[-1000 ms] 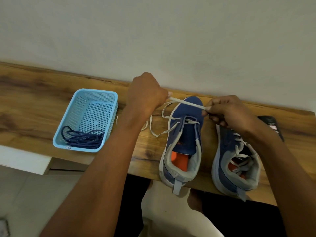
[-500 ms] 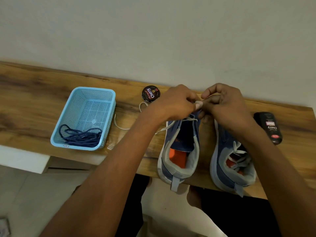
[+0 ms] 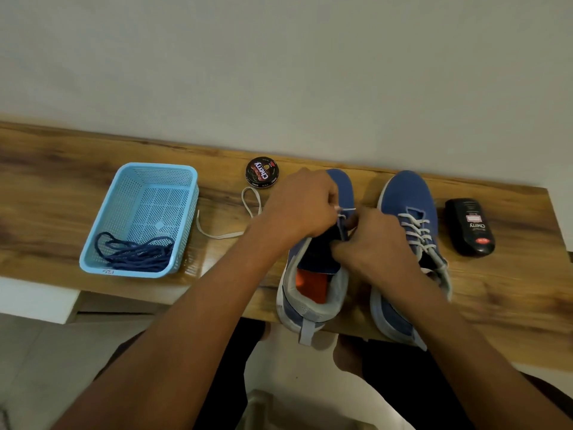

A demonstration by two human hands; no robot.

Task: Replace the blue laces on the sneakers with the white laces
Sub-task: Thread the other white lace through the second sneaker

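Observation:
Two blue sneakers stand side by side, heels toward me, on a wooden shelf. The left sneaker shows an orange insole and only partial lacing. My left hand pinches the tip of a white lace over its eyelets; the rest of the lace trails in loops to the left on the wood. My right hand grips the shoe's right eyelet edge, next to the lace tip. The right sneaker carries white laces through its eyelets. Blue laces lie bundled in a light blue basket.
A round black shoe polish tin sits behind the left sneaker near the wall. A black polish bottle lies to the right of the right sneaker. The shelf's front edge runs just under the heels.
My hands came together from a stretched-out lace and dropped onto the left sneaker's eyelets. My view shifted, so the polish tin and both toes show.

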